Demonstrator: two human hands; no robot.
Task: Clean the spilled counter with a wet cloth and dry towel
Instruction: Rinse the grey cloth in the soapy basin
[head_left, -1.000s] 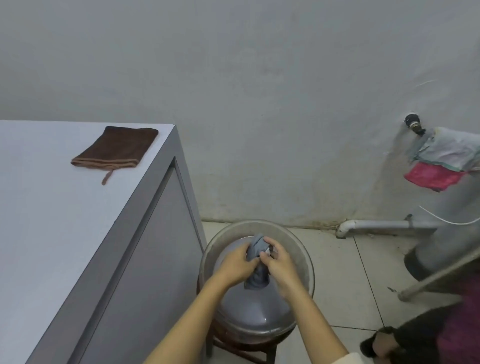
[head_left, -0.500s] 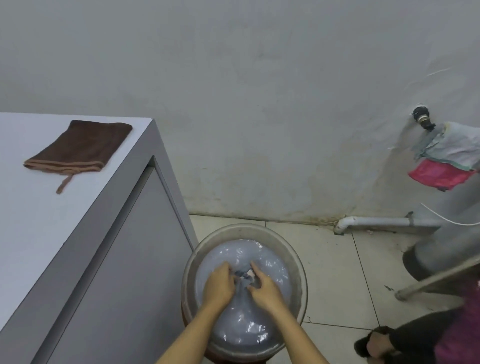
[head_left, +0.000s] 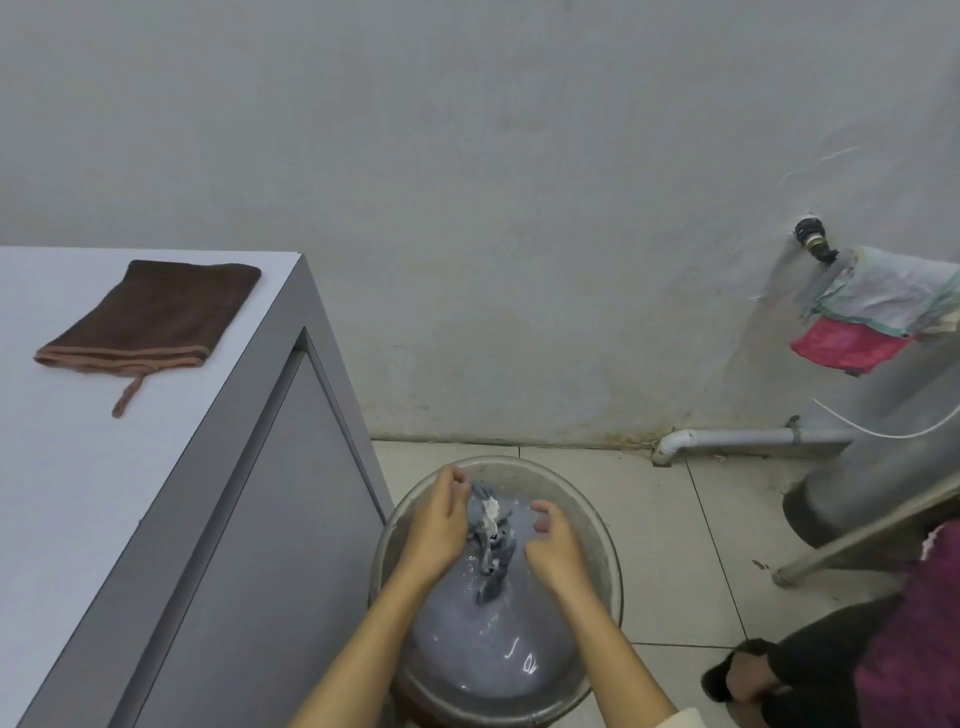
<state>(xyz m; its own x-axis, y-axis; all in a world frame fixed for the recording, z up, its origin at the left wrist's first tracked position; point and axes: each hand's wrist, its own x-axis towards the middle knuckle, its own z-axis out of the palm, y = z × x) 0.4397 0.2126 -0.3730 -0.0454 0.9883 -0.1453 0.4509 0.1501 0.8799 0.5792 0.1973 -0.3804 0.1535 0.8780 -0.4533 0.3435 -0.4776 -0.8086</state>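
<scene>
Over the basin (head_left: 605, 535), both hands are working: left hand (head_left: 439, 525) is gripping the wet grey cloth (head_left: 491, 540) by its top, fingers curled round it, cloth hanging bunched just above the water. Right hand (head_left: 553, 545) is hovering beside it, fingers loosely curled, holding nothing. Further back-left, the folded brown towel (head_left: 150, 317) is lying flat on the grey counter (head_left: 78, 493), near its far corner.

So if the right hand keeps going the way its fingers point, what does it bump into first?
Probably the wet grey cloth. The right hand points up and left across the basin, the cloth hangs just ahead from the left hand. Depth is hard to judge, so it might pass beside it.
</scene>
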